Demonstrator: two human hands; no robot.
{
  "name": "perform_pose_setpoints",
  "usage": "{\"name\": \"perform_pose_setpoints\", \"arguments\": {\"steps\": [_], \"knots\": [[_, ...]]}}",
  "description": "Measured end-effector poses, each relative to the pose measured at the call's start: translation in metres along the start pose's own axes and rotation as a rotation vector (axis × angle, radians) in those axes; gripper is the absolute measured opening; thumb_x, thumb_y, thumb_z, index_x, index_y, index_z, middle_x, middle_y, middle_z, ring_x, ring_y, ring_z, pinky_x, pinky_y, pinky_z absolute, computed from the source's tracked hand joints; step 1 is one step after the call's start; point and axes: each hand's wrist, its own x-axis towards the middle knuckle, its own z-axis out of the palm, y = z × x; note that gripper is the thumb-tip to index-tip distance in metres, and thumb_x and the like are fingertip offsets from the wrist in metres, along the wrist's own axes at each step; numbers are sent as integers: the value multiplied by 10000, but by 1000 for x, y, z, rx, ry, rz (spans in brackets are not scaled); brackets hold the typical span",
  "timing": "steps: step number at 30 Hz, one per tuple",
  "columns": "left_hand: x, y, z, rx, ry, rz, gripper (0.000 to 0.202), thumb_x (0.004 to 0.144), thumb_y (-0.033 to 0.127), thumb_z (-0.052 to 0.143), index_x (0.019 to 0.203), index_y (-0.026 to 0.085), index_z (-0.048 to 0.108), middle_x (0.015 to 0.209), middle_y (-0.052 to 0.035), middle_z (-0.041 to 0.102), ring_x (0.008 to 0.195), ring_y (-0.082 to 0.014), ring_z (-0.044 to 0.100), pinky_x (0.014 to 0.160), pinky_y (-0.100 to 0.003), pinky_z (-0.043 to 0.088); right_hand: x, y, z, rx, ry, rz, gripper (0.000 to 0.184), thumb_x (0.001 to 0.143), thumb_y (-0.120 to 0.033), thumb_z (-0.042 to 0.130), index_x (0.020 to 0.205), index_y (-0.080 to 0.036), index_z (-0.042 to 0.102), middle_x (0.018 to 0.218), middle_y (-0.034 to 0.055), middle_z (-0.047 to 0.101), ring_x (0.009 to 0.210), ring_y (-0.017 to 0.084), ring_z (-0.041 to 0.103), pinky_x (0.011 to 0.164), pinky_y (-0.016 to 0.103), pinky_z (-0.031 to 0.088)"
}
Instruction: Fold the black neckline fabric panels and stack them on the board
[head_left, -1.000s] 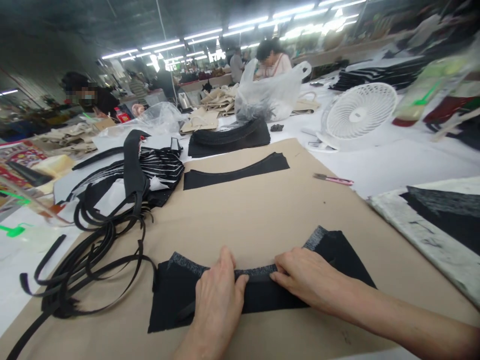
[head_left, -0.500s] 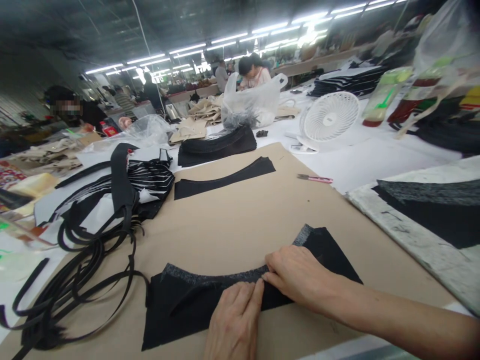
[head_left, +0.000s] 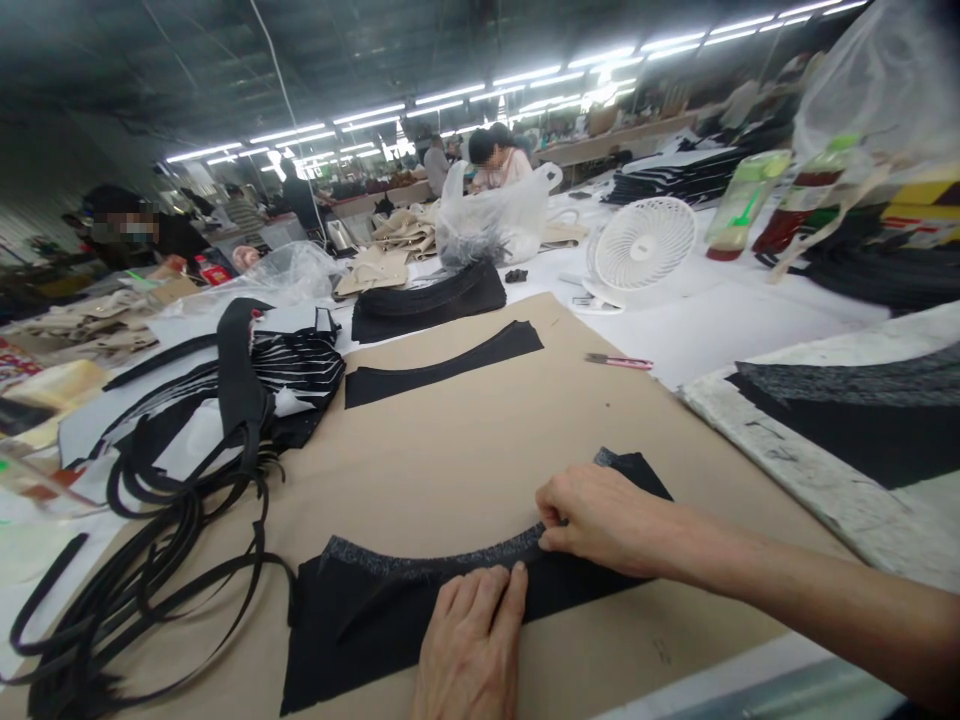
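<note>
A curved black fabric piece point(head_left: 360, 620) with a grey speckled folded edge lies on brown paper point(head_left: 465, 440) in front of me. My left hand point(head_left: 469, 645) lies flat on the piece's lower middle, fingers together and stretched toward the grey edge. My right hand point(head_left: 600, 520) rests on the right part of the piece, fingers curled and pinching the folded edge. A second curved black piece point(head_left: 442, 368) lies farther back on the paper.
A tangle of black straps point(head_left: 172, 500) and striped fabric point(head_left: 292, 360) lies left. A stack of black pieces point(head_left: 427, 295), a plastic bag point(head_left: 491, 215), a white fan point(head_left: 649, 245), a pink cutter point(head_left: 619, 362) and bottles point(head_left: 739, 205) sit behind. Other people work at far tables.
My left hand slid back and right along the fabric, next to my right hand. My right hand shifted slightly left along the folded edge. The view panned right.
</note>
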Motion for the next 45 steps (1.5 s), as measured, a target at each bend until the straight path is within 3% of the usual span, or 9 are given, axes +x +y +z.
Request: {"name": "perform_pose_setpoints", "arguments": {"steps": [3,6,10,20,35,42,45], "knots": [[-2,3,6,25,78,-59,476,854,57,376,1294,139,536,1181,-89,649,1013,-187,577,846,-309,439,1,5,4,14,27,-23,90,757,-263,637,713,-207,691,685,45,702,697,205,654,538,257,284],[-2,6,10,43,134,-65,424,904,85,347,1261,141,569,1163,-58,670,1009,-171,571,879,-308,391,1,10,10,21,37,-40,104,787,-280,632,729,-207,678,706,37,704,711,206,661,544,258,292],[-1,9,11,42,120,-89,374,962,203,370,1273,171,575,1120,-36,691,983,-161,571,893,-307,350,1,13,15,-27,62,-68,132,830,-277,599,750,-199,671,715,45,709,713,209,667,565,261,318],[2,10,12,43,59,-117,382,939,249,444,1303,225,557,1094,-22,691,949,-175,550,888,-350,317,-3,12,17,-105,86,-72,146,834,-282,600,783,-177,686,736,75,716,739,265,687,573,284,376],[3,12,12,74,50,-130,408,898,195,489,1288,287,567,1077,-24,682,952,-184,547,889,-367,311,-2,5,2,-129,79,-82,146,836,-277,606,809,-171,703,752,91,719,750,257,689,580,273,384],[3,13,15,84,61,-141,445,886,151,471,1304,282,552,1071,-18,689,942,-182,555,882,-370,315,1,14,11,-92,58,-56,153,820,-300,621,809,-174,707,760,92,723,756,261,687,592,279,400],[4,13,16,95,35,-158,538,834,104,491,1357,227,500,1049,-27,686,922,-171,564,870,-354,331,0,15,11,-100,56,-29,172,813,-326,639,818,-170,709,772,99,724,772,278,688,612,296,419]]}}
